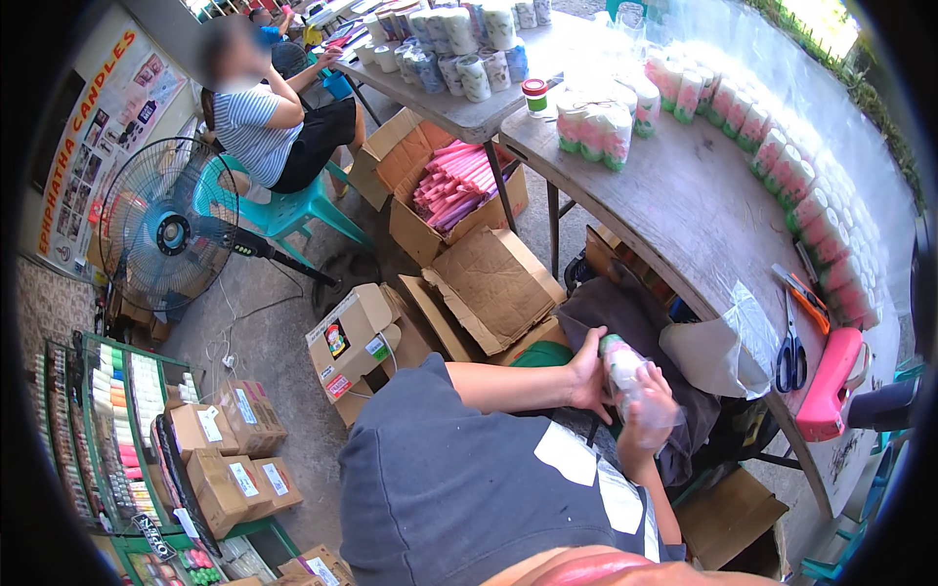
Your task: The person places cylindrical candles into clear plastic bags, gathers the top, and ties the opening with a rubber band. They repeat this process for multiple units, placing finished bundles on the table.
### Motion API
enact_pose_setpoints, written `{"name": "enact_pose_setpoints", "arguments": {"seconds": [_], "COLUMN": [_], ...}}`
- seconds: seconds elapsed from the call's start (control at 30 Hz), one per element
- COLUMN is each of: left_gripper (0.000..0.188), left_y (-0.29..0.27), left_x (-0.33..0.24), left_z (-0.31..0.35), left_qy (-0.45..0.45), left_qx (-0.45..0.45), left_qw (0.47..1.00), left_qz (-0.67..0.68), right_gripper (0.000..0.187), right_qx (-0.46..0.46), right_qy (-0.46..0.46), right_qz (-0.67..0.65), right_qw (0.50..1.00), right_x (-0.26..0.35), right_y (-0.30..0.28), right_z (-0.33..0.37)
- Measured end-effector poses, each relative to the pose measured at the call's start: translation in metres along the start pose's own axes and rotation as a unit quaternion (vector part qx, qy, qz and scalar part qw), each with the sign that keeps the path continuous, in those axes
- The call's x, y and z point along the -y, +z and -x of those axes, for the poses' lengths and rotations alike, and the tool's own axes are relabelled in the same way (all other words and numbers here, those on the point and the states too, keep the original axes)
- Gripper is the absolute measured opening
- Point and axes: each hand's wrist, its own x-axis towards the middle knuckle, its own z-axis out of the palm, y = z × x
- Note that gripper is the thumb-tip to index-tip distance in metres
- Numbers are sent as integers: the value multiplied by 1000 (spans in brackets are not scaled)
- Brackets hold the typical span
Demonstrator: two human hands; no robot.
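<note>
Over my lap, a white, pink and green pillar candle (618,359) lies tilted between my two hands, with what looks like clear plastic around it. My left hand (588,376) is closed along its left side, near the green end. From the right, my right hand (647,410) wraps its lower part, slightly smeared by motion. A dark cloth (611,303) lies beneath and beyond the candle. Right of my hands, a pale sheet of wrap (718,347) hangs over the table edge. Scissors (791,356) with dark handles rest on the table beside it.
On the curved grey table (674,210) stand rows of wrapped candles (811,210), an orange-handled tool (809,298) and a pink tape dispenser (829,386). Cardboard boxes (498,288) sit left of my hands, one holding pink sticks (459,181). A standing fan (174,234) and a seated person (259,117) are farther left.
</note>
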Motion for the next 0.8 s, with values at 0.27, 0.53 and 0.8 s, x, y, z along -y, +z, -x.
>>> {"name": "enact_pose_setpoints", "arguments": {"seconds": [0.27, 0.53, 0.8], "left_gripper": [86, 66, 66], "left_y": [-2, 5, 5], "left_x": [9, 9, -1], "left_z": [-18, -18, -5], "left_qy": [144, 201, 204], "left_qx": [53, 40, 51], "left_qw": [982, 979, 975], "left_qz": [-113, 12, 69], "right_gripper": [35, 39, 102], "right_qx": [-110, -106, 34], "right_qy": [174, 270, 172], "right_qz": [-306, -410, -44], "right_qw": [929, 865, 984], "right_x": [25, 37, 23], "right_y": [-16, -8, -8], "right_z": [-25, -47, -25]}}
